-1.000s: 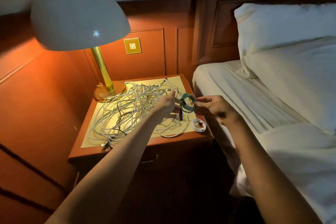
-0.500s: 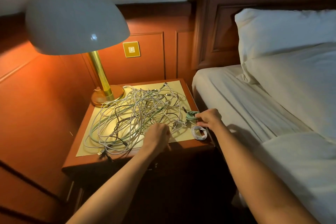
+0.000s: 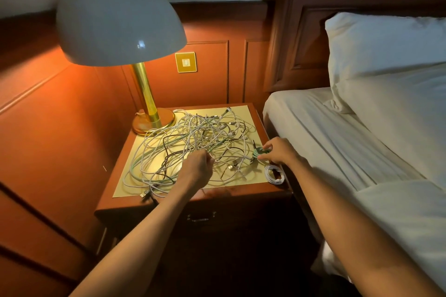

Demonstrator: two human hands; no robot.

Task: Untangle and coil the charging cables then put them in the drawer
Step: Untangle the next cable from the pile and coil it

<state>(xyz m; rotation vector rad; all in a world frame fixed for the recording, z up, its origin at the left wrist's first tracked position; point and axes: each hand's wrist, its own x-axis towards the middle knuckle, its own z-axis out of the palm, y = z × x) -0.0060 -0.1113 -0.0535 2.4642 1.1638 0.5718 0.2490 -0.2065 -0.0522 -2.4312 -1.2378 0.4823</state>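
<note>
The big pile of cables [image 3: 193, 142] lies on the counter [image 3: 108, 205], with white, green and dark ones all mixed up. The left hand [image 3: 198, 167] is in the near part of the pile. Its fingers are curled, and it looks like they pinch one white strand, but the back of the hand hides the fingertips. To the right, near the counter's edge, the right hand [image 3: 277, 152] pinches the green coil [image 3: 260, 151] with its fingertips. The coil rests on the counter. Just in front of it lies a white coil [image 3: 275, 173], already wound up.

I think the step now is to put the green coil down and start on the next cable. The right hand should let go softly so the loops do not spring open. The left hand should find a plug end and pull slowly. It should lift the strand over the others and not tug hard, or the knots will get tighter.

The lamp [image 3: 115, 19] stands at the back left corner. Some cables lie right by its gold foot, so a hard pull could drag on it. The drawer [image 3: 201, 217] under the counter is shut, so it has to be opened before the coils go in. The two coils sit close to the right edge and could slip off toward the bed [image 3: 337, 140].
</note>
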